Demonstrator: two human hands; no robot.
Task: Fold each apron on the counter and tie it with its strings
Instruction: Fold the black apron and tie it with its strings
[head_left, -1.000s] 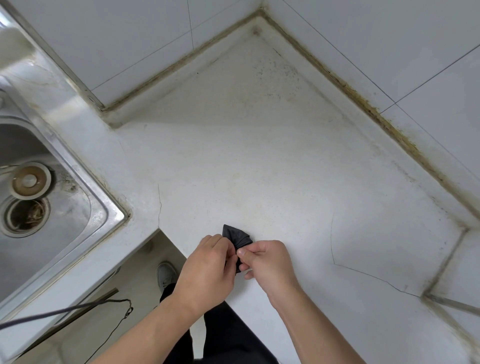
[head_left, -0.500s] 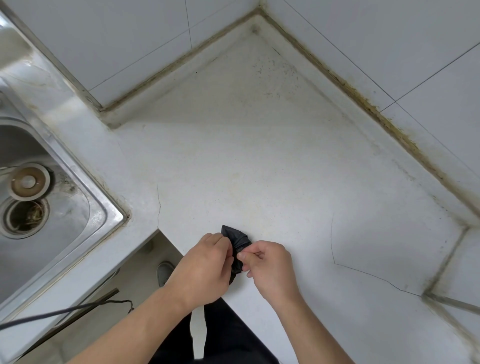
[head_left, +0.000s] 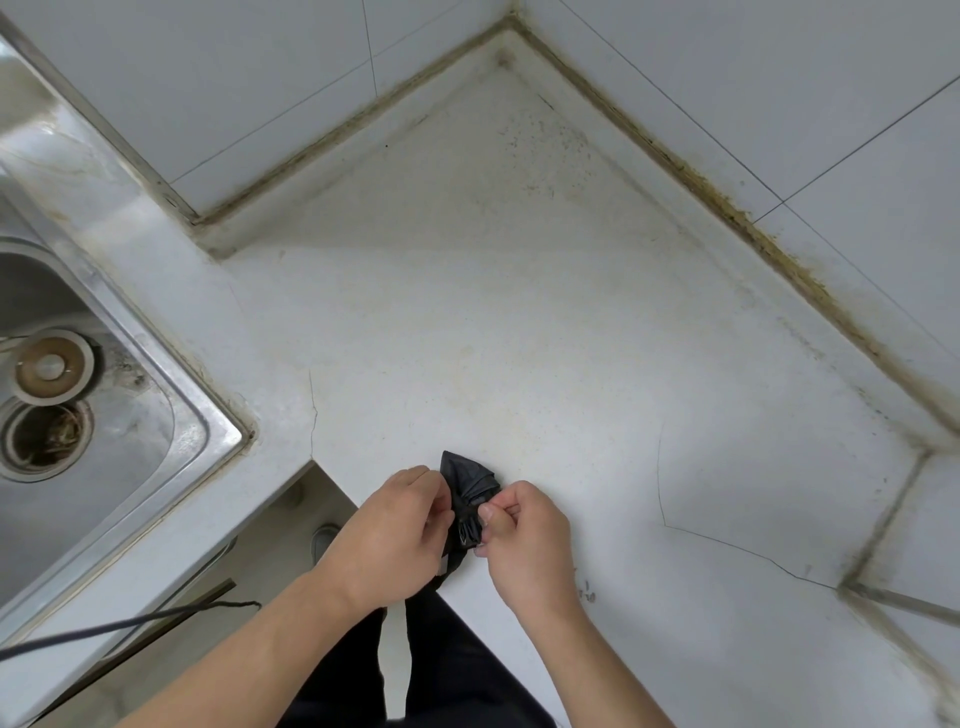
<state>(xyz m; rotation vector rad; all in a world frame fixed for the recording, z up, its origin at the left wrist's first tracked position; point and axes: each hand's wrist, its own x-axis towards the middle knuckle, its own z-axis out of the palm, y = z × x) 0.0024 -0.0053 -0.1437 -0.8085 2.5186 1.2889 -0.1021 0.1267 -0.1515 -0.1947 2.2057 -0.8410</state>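
Head view, the only one: a small black apron, folded down to a tight bundle, sits at the near edge of the counter, held between both hands. Left hand is curled on the bundle's left side, fingertips pressed into the cloth. Right hand is on the right side, thumb and forefinger pinched on the dark cloth or a string at the bundle's waist; which of the two is too small to tell. The bundle fans out at the end away from the hands and narrows toward the wrists, so its long axis runs roughly away from the person, between the two hands. A dark string trails from the narrow end down under the left hand, toward the counter edge. Both hands are touching the bundle, so neither is nearer; the free string lies on the left hand's side, just below the right fingertips. Judgement: tying step is in progress, fold looks done. The next move turns on the string going across the long axis at the waist; a slack pinch could let the fan spread. A sink lies well apart, out past the left hand.
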